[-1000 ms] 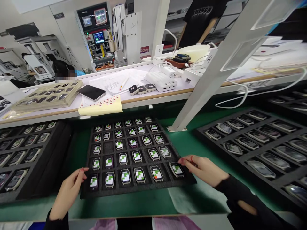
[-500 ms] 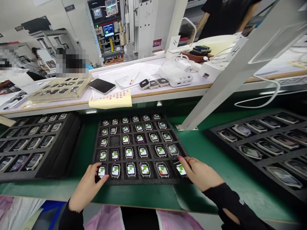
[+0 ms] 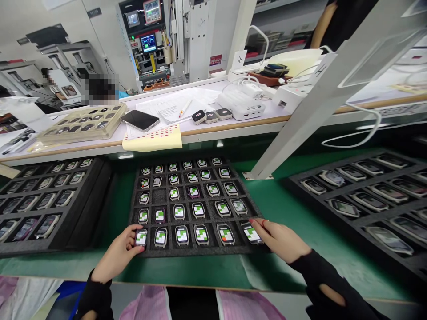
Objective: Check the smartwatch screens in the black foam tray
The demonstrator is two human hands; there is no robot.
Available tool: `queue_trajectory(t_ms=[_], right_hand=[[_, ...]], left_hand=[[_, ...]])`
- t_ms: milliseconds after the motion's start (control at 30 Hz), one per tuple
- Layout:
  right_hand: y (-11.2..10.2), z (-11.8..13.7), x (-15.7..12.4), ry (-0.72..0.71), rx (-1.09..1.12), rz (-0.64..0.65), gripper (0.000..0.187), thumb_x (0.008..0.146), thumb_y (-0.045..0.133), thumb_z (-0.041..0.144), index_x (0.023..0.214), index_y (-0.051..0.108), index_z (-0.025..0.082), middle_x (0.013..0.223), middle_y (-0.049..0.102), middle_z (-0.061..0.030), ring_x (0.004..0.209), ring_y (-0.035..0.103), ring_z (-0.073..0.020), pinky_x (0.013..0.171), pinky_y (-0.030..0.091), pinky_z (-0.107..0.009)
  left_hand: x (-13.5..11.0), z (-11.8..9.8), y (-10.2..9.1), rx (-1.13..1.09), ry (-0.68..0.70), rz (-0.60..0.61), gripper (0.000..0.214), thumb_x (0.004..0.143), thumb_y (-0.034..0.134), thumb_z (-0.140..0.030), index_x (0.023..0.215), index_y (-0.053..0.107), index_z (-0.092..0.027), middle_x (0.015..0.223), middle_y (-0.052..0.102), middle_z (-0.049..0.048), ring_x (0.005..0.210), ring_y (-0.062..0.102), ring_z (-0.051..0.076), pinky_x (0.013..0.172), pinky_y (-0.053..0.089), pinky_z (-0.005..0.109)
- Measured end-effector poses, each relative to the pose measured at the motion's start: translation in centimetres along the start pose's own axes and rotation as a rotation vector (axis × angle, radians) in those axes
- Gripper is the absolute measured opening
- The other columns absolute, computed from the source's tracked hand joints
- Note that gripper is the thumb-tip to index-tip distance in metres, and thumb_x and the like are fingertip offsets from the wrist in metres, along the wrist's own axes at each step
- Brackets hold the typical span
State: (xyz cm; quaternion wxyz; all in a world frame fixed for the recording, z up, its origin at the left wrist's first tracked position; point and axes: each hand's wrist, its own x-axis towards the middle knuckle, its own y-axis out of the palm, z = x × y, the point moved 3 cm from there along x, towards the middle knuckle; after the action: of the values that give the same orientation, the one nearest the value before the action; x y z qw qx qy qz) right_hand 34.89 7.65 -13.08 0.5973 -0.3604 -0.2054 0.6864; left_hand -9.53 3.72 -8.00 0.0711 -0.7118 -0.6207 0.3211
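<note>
A black foam tray lies in front of me, its square compartments holding several smartwatches with lit green-and-white screens. At its front left corner, my left hand pinches a smartwatch by its top and bottom edges, thumb below. On the opposite corner, my right hand has its fingers closed at the right side of another smartwatch, covering part of it. One compartment in the left half holds no watch. A purple-framed watch sits in the second row from the front.
Foam trays of dark-screened watches stand to the left and right. A slanted white post rises behind the right corner. The raised shelf bears a phone, a white multi-port box and small dark-topped devices.
My left fingers have closed round the front left watch, which sits slightly left and higher. My right fingers have shifted a little, exposing more of the front right watch.
</note>
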Motion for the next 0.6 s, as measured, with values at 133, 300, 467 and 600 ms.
queue_trajectory(t_ms=[133, 300, 467, 600], right_hand=[[0.1, -0.5, -0.7, 0.093, 0.243, 0.028, 0.041, 0.094, 0.036, 0.053, 0.091, 0.061, 0.021, 0.058, 0.066, -0.0054, 0.037, 0.058, -0.0216, 0.044, 0.049, -0.033], [-0.3, 2.2, -0.8, 0.087, 0.697, 0.036, 0.049, 0.091, 0.047, 0.068, 0.095, 0.056, 0.019, 0.072, 0.064, -0.0079, 0.051, 0.057, -0.0194, 0.034, 0.041, -0.026], [-1.3, 9.9, 0.9, -0.013, 1.128, 0.278, 0.039, 0.088, 0.060, 0.055, 0.098, 0.058, 0.018, 0.097, 0.069, -0.0158, 0.057, 0.053, -0.0178, 0.033, 0.035, -0.021], [-2.6, 16.3, 1.5, -0.244, 1.173, 0.334, 0.046, 0.080, 0.076, 0.045, 0.113, 0.058, 0.018, 0.105, 0.068, -0.0140, 0.063, 0.056, -0.0165, 0.035, 0.041, -0.019]], left_hand=[[-0.1, 0.1, -0.7, -0.177, -0.003, -0.001, 0.056, 0.073, 0.074, -0.040, 0.120, 0.052, -0.020, 0.090, 0.063, 0.0025, 0.076, 0.063, 0.018, 0.074, 0.053, 0.032], [0.6, -2.8, -0.1, -0.449, 0.056, 0.009, 0.061, 0.078, 0.077, -0.036, 0.127, 0.046, -0.021, 0.113, 0.065, 0.0089, 0.088, 0.063, 0.017, 0.072, 0.051, 0.025], [2.6, -10.9, 1.2, -0.539, 0.299, 0.031, 0.066, 0.080, 0.076, -0.028, 0.137, 0.045, -0.025, 0.124, 0.060, 0.0084, 0.089, 0.062, 0.015, 0.066, 0.049, 0.021], [3.5, -17.2, 2.7, -0.566, 0.489, 0.098, 0.061, 0.082, 0.075, -0.025, 0.136, 0.049, -0.028, 0.128, 0.059, 0.0070, 0.101, 0.063, 0.017, 0.084, 0.052, 0.025]])
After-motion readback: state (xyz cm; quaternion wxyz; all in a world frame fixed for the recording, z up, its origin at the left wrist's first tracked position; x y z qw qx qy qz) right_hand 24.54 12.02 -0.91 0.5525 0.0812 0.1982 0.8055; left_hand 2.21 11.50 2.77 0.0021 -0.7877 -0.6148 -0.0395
